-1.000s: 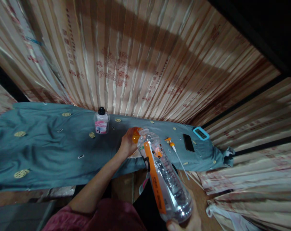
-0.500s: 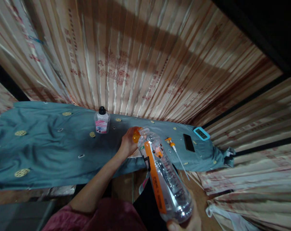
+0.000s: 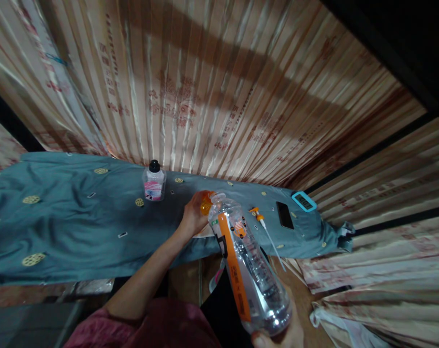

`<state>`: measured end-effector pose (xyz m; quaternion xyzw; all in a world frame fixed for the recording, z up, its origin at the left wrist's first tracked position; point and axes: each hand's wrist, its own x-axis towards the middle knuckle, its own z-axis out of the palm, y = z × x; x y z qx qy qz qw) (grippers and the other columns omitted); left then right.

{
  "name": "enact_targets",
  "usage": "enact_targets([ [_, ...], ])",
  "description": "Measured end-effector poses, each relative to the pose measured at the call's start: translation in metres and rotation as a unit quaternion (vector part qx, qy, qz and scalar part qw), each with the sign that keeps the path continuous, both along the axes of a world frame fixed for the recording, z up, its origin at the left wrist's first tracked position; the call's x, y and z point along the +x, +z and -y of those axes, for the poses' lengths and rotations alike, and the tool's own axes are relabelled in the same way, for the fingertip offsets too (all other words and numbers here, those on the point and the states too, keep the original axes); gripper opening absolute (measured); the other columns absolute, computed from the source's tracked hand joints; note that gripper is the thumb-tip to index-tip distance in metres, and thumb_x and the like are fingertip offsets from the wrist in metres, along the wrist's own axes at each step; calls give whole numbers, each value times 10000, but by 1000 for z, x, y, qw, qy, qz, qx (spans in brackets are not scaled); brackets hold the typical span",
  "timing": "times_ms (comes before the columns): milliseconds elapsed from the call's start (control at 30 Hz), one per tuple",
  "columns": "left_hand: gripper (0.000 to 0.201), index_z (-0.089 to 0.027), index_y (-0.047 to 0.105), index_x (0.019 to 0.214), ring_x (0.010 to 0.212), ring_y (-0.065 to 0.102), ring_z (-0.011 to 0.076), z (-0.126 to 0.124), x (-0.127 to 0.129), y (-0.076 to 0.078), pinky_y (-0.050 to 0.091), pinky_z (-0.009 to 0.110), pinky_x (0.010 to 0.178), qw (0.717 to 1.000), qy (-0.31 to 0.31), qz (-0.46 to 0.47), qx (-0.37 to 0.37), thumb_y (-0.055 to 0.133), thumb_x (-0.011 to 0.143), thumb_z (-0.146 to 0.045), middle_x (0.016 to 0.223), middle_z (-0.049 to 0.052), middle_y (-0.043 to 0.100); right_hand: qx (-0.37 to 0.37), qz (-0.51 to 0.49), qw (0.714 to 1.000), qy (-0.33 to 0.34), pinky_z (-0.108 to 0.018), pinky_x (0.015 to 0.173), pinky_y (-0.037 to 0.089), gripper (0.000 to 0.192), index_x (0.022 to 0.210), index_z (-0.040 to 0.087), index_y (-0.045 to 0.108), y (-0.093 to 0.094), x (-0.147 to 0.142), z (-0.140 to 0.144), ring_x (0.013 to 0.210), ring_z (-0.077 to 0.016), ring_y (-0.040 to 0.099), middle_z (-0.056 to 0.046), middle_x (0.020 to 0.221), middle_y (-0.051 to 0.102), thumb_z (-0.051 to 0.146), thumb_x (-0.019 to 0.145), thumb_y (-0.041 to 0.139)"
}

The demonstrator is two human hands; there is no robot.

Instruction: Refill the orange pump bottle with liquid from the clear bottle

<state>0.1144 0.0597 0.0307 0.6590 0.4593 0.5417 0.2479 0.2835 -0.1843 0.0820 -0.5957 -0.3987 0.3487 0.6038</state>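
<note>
My right hand [image 3: 277, 336] grips a large clear plastic bottle [image 3: 257, 270] with an orange and white label near its base. The bottle tilts, its neck pointing away and to the left. At its mouth, my left hand [image 3: 195, 215] is wrapped round an orange translucent bottle [image 3: 205, 204], mostly hidden by my fingers and the clear bottle. The two bottle mouths meet or nearly meet; I cannot tell whether liquid flows. An orange and white pump head with a long tube [image 3: 261, 222] lies on the cloth to the right.
A small clear bottle with a black cap and pink label [image 3: 154, 186] stands on the teal cloth [image 3: 74, 217] to the left. A black phone [image 3: 285, 215] and a blue-framed digital timer [image 3: 304, 201] lie at the right. Pleated curtains [image 3: 205, 96] hang behind.
Both hands and bottles stay almost still. The digits on the timer's display look different.
</note>
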Motion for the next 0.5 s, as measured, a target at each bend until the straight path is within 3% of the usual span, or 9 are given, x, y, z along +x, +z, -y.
enact_targets([
  [167, 290, -201, 665, 1079, 986, 748, 260, 0, 0, 2, 613, 376, 853, 1000, -1, -1, 2, 728, 820, -316, 1069, 92, 756, 1, -1, 1000, 6, -467, 781, 625, 884, 1319, 257, 605, 0, 0, 0, 980, -384, 756, -127, 1152, 753, 447, 525, 943],
  [500, 289, -203, 671, 1079, 973, 747, 255, 1, 0, 2, 611, 374, 855, 1000, 1, 1, -1, 732, 817, -308, 1066, 92, 757, -2, -3, 1000, 0, -500, 836, 616, 896, 1311, 263, 614, 1, 0, -1, 1053, -411, 739, -139, 1201, 740, 443, 501, 951],
])
